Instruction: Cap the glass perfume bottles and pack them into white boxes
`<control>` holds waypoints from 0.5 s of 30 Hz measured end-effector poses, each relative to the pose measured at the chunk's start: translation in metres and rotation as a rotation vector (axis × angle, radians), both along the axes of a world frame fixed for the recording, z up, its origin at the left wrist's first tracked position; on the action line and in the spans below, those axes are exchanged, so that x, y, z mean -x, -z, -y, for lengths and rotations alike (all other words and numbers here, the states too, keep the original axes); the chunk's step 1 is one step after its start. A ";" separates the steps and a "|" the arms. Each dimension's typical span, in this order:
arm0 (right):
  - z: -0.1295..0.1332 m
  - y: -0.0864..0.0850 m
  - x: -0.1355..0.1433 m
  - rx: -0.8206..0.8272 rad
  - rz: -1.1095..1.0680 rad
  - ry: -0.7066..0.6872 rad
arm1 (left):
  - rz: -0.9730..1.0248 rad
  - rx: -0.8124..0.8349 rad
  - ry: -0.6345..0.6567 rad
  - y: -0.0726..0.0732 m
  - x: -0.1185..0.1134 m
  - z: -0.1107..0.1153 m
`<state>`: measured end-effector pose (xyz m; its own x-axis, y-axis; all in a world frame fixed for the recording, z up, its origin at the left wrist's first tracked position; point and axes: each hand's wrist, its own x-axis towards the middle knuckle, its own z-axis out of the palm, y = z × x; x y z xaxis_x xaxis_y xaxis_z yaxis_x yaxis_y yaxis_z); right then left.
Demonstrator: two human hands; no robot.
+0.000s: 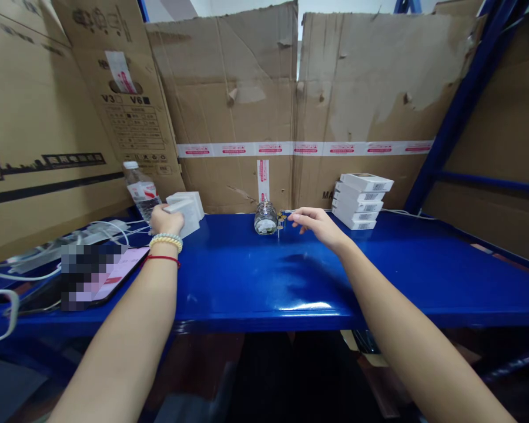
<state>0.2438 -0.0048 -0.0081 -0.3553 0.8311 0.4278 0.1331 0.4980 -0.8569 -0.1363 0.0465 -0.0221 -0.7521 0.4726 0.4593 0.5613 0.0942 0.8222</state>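
My left hand (166, 222) is closed around the side of a white box (186, 220) at the left of the blue table. A second white box (194, 202) stands right behind it. My right hand (318, 224) hovers over the middle of the table, fingers loosely stretched toward the left, with nothing visible in them. Just beyond its fingertips stand several small gold-topped pieces (281, 223), too small to name. Beside them is a clear glass jar (265, 218); its contents are hard to make out.
Several white boxes (358, 207) are stacked at the back right. A water bottle (141, 191) leans near my left hand. A phone (114, 276), white cables and a power strip (73, 244) lie at the left. Cardboard walls (229, 106) and blue posts enclose the table (247, 282).
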 end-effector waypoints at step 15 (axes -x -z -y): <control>0.001 0.002 0.001 -0.037 0.134 -0.016 | -0.052 0.009 -0.080 0.010 0.002 0.000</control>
<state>0.2425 -0.0061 -0.0098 -0.4245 0.8093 0.4060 0.2373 0.5321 -0.8127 -0.1384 0.0464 -0.0322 -0.7626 0.4165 0.4949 0.5940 0.1479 0.7908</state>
